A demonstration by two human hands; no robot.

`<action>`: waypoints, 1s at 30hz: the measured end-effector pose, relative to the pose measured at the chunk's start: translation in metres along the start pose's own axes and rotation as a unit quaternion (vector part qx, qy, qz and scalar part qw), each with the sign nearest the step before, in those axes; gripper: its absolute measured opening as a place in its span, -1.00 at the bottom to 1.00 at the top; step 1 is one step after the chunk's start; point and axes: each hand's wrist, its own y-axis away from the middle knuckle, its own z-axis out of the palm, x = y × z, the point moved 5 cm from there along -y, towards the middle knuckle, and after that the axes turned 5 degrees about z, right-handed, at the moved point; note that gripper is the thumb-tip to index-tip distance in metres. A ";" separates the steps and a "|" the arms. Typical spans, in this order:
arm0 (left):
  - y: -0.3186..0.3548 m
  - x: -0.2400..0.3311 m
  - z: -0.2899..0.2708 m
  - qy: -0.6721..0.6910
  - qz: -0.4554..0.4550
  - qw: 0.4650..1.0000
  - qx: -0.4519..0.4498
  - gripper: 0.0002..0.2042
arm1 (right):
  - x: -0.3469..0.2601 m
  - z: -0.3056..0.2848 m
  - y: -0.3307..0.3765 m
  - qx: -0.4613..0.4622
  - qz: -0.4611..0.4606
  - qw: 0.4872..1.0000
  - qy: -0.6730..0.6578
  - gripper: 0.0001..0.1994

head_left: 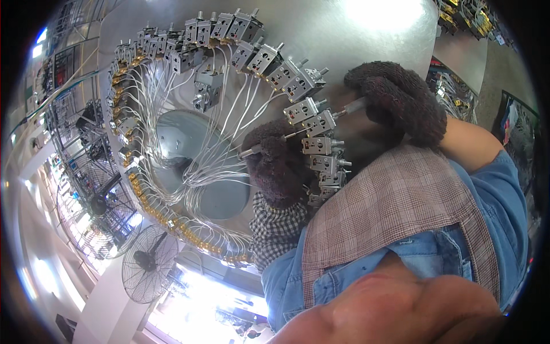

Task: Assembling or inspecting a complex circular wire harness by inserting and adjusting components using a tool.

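Observation:
Both my hands wear thick, dark brown fuzzy gloves. My left hand (pixel 274 166) is closed round a thin metal rod (pixel 250 151), whose end sticks out past the thumb. A slim shaft (pixel 295 133) also shows between that hand and the small metal boxes. My right hand (pixel 401 103) is closed, with a grey cylindrical piece (pixel 355 106) projecting from it toward the boxes. These lie roughly in one line, but I cannot tell if they are one tool. Nearest both hands is a metal box with a short spindle (pixel 319 123), in a curved row of similar boxes (pixel 318 146).
The boxes ring a round metal table (pixel 309 34); pale thin wires (pixel 200 172) run inward over a grey disc (pixel 223 200). Brass-coloured parts (pixel 189 232) line the left rim. One box (pixel 207 89) lies inside the ring. Caged fans (pixel 148 261) stand at left; more parts (pixel 475 20) lie top right.

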 end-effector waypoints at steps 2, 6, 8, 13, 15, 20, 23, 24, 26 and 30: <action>-0.001 0.000 -0.002 -0.036 0.004 0.999 0.004 -0.76 | -0.013 0.005 0.002 0.013 -0.075 0.995 0.072 -0.63; 0.000 0.002 0.003 -0.017 -0.005 1.000 -0.013 -0.74 | -0.022 0.008 0.005 0.018 -0.124 0.983 0.131 -0.63; 0.001 0.001 0.002 -0.014 -0.025 1.000 -0.001 -0.73 | -0.022 0.007 0.004 0.003 -0.070 0.993 0.091 -0.63; -0.002 0.000 0.005 0.016 -0.022 0.999 -0.022 -0.71 | -0.013 0.007 0.002 0.042 -0.194 0.967 0.160 -0.69; -0.005 0.001 0.002 -0.015 -0.029 0.998 -0.047 -0.71 | 0.002 0.005 -0.002 0.052 -0.021 0.998 -0.040 -0.69; -0.006 0.003 0.005 -0.037 0.000 0.997 -0.073 -0.70 | -0.005 0.003 0.002 0.040 0.026 0.997 0.066 -0.69; -0.005 0.003 0.001 -0.076 0.008 0.995 -0.060 -0.72 | -0.008 0.005 0.003 0.044 0.059 0.996 0.058 -0.68; -0.005 0.002 0.000 -0.060 -0.003 0.997 -0.049 -0.74 | -0.006 0.006 0.004 0.040 0.111 0.993 0.020 -0.69; -0.004 0.001 -0.001 -0.044 -0.013 0.998 -0.038 -0.75 | -0.007 0.003 0.002 0.041 0.048 0.996 0.066 -0.69; -0.004 0.003 0.000 -0.018 -0.006 0.999 -0.030 -0.76 | -0.010 0.005 0.004 0.036 0.042 0.998 0.014 -0.68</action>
